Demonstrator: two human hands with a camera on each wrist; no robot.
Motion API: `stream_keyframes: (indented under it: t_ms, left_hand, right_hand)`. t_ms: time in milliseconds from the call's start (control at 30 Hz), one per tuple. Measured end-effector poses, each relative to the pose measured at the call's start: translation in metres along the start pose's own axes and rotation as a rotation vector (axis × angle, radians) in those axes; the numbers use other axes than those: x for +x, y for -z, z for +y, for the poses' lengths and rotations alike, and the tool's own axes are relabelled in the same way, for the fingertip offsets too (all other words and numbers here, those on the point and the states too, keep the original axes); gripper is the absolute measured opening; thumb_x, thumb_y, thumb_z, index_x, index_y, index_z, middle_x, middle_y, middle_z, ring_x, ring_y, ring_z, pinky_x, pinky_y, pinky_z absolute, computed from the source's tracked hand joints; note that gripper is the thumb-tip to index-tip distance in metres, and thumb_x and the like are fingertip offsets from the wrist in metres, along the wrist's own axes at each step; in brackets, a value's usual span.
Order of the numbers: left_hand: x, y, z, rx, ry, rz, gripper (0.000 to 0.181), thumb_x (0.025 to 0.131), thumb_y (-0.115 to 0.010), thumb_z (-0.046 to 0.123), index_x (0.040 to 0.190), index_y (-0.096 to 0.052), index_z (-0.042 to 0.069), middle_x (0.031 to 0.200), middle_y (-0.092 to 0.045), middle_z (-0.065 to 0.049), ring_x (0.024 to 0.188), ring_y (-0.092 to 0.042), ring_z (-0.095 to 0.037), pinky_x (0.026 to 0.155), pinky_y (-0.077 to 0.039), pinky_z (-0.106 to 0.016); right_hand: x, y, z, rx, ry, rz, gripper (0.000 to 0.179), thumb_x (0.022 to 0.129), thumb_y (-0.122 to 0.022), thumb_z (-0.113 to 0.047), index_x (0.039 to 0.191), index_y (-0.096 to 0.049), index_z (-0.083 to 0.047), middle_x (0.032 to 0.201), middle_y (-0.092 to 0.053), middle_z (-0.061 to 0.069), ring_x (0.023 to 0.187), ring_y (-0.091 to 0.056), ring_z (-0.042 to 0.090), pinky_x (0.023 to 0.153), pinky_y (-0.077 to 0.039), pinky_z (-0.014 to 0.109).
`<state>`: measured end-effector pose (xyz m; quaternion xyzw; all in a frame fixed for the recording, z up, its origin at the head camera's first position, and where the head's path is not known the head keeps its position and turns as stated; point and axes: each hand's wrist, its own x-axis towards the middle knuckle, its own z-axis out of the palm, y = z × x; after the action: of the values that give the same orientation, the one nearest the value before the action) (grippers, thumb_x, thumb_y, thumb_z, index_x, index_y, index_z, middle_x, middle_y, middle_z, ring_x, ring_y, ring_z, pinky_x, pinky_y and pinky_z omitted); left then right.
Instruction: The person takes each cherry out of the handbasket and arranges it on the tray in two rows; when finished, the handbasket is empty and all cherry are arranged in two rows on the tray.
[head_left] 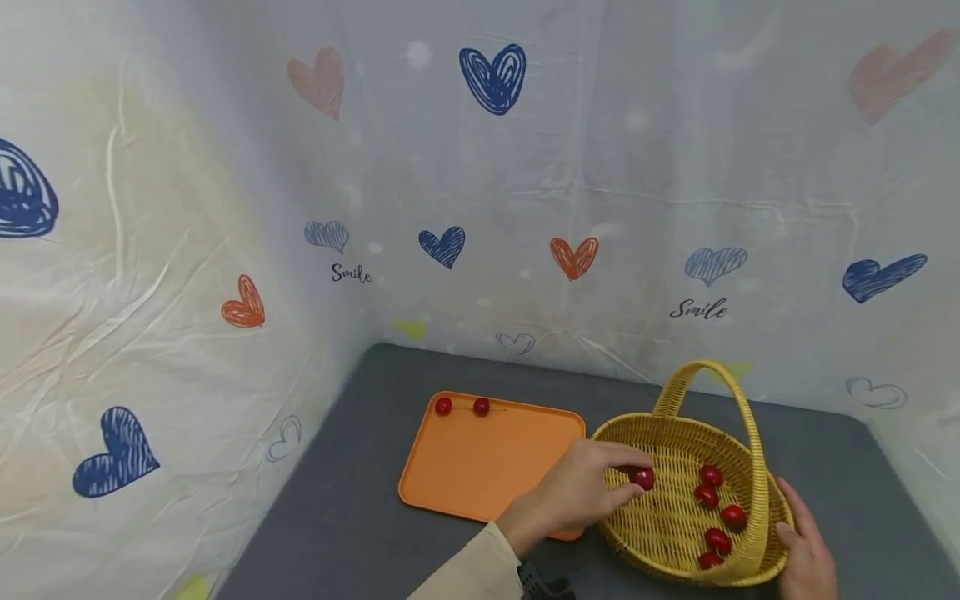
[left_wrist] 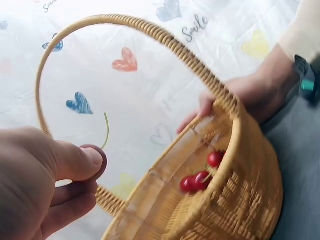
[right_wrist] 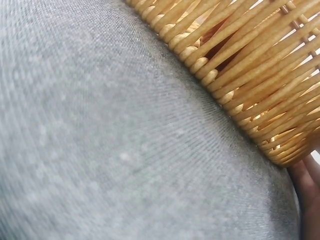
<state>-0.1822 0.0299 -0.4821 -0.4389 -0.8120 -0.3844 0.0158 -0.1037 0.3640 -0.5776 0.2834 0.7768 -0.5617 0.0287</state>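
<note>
Between thumb and fingertips my left hand pinches a dark red cherry over the left part of a yellow wicker basket. A thin green stem curves up from that cherry in the left wrist view. My right hand holds the basket's right side, thumb at the rim and fingers along the outer wall. Several red cherries lie in the basket's right half. In the right wrist view, the basket's woven side fills the upper right, and only part of the right hand shows.
An orange tray lies left of the basket, with two stemmed cherries near its far edge. The basket's tall handle arches over its right half. A grey cloth covers the table; a heart-printed curtain hangs behind.
</note>
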Motion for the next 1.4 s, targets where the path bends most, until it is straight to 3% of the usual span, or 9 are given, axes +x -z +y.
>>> stream_keyframes:
  t_ms: [233, 500, 733, 867, 967, 1033, 1200, 1300, 1400]
  left_hand:
    - [-0.015, 0.029, -0.018, 0.030, 0.011, 0.025, 0.037, 0.103, -0.079, 0.015, 0.139, -0.075, 0.016, 0.130, -0.080, 0.002, 0.115, -0.073, 0.001, 0.094, -0.056, -0.010]
    - [-0.027, 0.055, -0.055, 0.123, 0.052, 0.051, 0.032, 0.102, -0.080, 0.012, 0.134, -0.077, 0.016, 0.124, -0.081, 0.003, 0.112, -0.074, -0.005, 0.097, -0.059, -0.018]
    - [-0.033, 0.068, -0.083, 0.279, 0.091, 0.078, 0.033, 0.098, -0.085, 0.012, 0.130, -0.079, 0.010, 0.126, -0.081, -0.004, 0.111, -0.079, -0.014, 0.099, -0.063, -0.027]
    - [-0.034, 0.071, -0.097, 0.330, 0.099, 0.085, 0.031, 0.096, -0.087, 0.010, 0.126, -0.081, 0.008, 0.122, -0.083, -0.005, 0.109, -0.080, -0.016, 0.097, -0.064, -0.030]
    - [-0.033, 0.071, -0.108, 0.355, 0.125, 0.084, 0.029, 0.096, -0.086, 0.010, 0.124, -0.081, 0.007, 0.119, -0.083, -0.004, 0.107, -0.080, -0.016, 0.096, -0.065, -0.030]
    - [-0.033, 0.071, -0.115, 0.365, 0.146, 0.080, 0.027, 0.097, -0.085, 0.010, 0.123, -0.081, 0.007, 0.118, -0.083, -0.004, 0.107, -0.080, -0.016, 0.096, -0.065, -0.030]
    - [-0.033, 0.069, -0.127, 0.399, 0.181, 0.043, 0.023, 0.098, -0.083, 0.009, 0.122, -0.081, 0.006, 0.116, -0.082, -0.006, 0.104, -0.079, -0.018, 0.093, -0.065, -0.031]
    - [-0.034, 0.066, -0.133, 0.426, 0.200, 0.027, 0.024, 0.099, -0.082, 0.009, 0.123, -0.081, 0.006, 0.117, -0.082, -0.007, 0.105, -0.079, -0.019, 0.092, -0.066, -0.032]
    - [-0.034, 0.063, -0.139, 0.451, 0.224, 0.022, 0.019, 0.100, -0.081, 0.009, 0.119, -0.082, 0.007, 0.116, -0.082, -0.006, 0.101, -0.078, -0.019, 0.088, -0.065, -0.029]
  right_hand:
    - [-0.001, 0.000, -0.001, -0.010, -0.017, 0.021, 0.063, 0.118, -0.020, -0.024, 0.174, -0.005, -0.047, 0.184, -0.002, 0.014, 0.152, -0.037, 0.040, 0.072, -0.045, 0.005]
    - [-0.001, 0.001, -0.002, 0.033, -0.051, 0.018, 0.063, 0.118, -0.021, -0.023, 0.173, -0.005, -0.049, 0.185, 0.002, 0.011, 0.157, -0.030, 0.043, 0.070, -0.047, 0.007]
    - [-0.002, 0.002, -0.001, -0.006, -0.027, 0.016, 0.063, 0.118, -0.021, -0.024, 0.173, -0.003, -0.048, 0.184, -0.002, 0.016, 0.151, -0.036, 0.044, 0.069, -0.047, 0.008]
    - [-0.003, 0.001, 0.000, -0.007, -0.024, 0.039, 0.062, 0.118, -0.022, -0.026, 0.173, -0.007, -0.049, 0.184, -0.006, 0.015, 0.130, -0.055, 0.017, 0.070, -0.048, 0.008]
    - [-0.002, 0.001, 0.000, -0.002, -0.022, 0.044, 0.061, 0.118, -0.024, -0.027, 0.173, -0.010, -0.049, 0.184, -0.008, 0.013, 0.110, -0.045, -0.011, 0.072, -0.048, 0.007]
    - [-0.002, 0.001, 0.001, 0.006, -0.020, 0.036, 0.061, 0.118, -0.024, -0.027, 0.173, -0.009, -0.049, 0.184, -0.007, 0.013, 0.107, -0.040, -0.017, 0.074, -0.048, 0.005]
    - [-0.001, 0.001, 0.002, 0.013, -0.017, 0.019, 0.061, 0.119, -0.023, -0.027, 0.173, -0.008, -0.050, 0.184, -0.004, 0.012, 0.113, -0.041, -0.011, 0.075, -0.047, 0.005]
    - [-0.002, -0.001, 0.002, 0.005, -0.004, 0.024, 0.060, 0.119, -0.024, -0.028, 0.174, -0.009, -0.048, 0.184, -0.005, 0.013, 0.131, -0.051, 0.011, 0.075, -0.045, 0.005]
    - [-0.002, -0.002, 0.002, 0.009, 0.004, 0.026, 0.059, 0.119, -0.024, -0.030, 0.174, -0.009, -0.048, 0.184, -0.006, 0.012, 0.154, -0.039, 0.034, 0.076, -0.043, 0.004]
